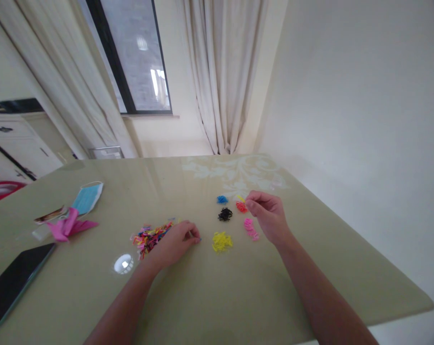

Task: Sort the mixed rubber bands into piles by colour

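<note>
My left hand (179,242) rests low over the table beside a mixed heap of colourful small rubber bands (150,238). Its thumb and fingers are pinched, with a speck of blue, seemingly a rubber band, at the tips. My right hand (269,215) is closed in a pinch by the red bands (241,207); whatever it holds is hidden. A bit of yellow (240,198) shows near those fingertips. Sorted by colour, blue bands (222,199), black bands (224,214), yellow bands (222,242) and pink bands (251,229) lie in separate small piles between the hands.
On the left of the table (202,297) are a phone (17,280), a pink folded or knotted piece (69,226) and a blue face mask (88,199). A bright light reflection shows near the heap. A wall (375,143) borders the right side; curtains hang behind.
</note>
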The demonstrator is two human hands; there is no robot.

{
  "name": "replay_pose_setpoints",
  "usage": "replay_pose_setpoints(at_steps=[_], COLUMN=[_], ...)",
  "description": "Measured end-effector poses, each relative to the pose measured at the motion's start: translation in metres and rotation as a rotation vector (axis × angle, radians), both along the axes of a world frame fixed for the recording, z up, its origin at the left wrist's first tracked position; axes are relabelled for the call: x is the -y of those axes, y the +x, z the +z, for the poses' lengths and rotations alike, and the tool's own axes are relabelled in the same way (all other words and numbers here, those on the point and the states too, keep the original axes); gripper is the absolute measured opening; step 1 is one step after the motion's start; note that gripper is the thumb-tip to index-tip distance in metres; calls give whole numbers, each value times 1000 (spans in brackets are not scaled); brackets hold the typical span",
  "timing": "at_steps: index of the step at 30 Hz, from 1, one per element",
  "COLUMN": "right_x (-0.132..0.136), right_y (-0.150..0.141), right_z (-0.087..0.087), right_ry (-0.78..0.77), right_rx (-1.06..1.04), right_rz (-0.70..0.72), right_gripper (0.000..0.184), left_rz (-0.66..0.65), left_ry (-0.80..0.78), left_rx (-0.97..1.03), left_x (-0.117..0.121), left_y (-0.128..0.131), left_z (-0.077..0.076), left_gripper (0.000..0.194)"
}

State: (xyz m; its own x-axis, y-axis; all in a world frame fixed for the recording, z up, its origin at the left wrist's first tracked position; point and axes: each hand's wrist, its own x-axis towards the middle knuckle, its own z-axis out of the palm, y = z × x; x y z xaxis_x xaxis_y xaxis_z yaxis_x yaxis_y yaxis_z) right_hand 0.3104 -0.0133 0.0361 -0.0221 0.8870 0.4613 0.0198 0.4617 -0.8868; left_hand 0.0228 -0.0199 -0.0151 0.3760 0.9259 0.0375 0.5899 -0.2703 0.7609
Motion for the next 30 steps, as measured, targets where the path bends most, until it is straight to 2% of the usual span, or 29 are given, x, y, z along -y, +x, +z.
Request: replay_pose_setpoints(at_steps=[3, 8, 13, 17, 24, 30], right_x=[0, -3, -9, -14, 1, 13], right_y=[-1, -10, -12, -9, -24, -36], right_z=[-2, -16, -30, -35, -28, -24], right_ry=[51, 109, 79, 70, 124, 181], right_rx=[241, 706, 930, 886, 546, 544], right_rz=[40, 216, 333, 356, 192, 182], right_gripper=[30, 17, 10, 17, 39, 27], left_rz=[87, 186, 230, 221, 147, 109], left_ry=[66, 127, 122, 92, 58, 20], left_rx=[73, 229, 378, 439, 433, 461], left_x=[-1, -1, 1, 3, 12, 17], left_y=[2, 7, 13, 18, 30, 37], left_z=[4, 10, 13, 16, 14, 19], left_gripper=[12, 17, 22, 21, 18, 19])
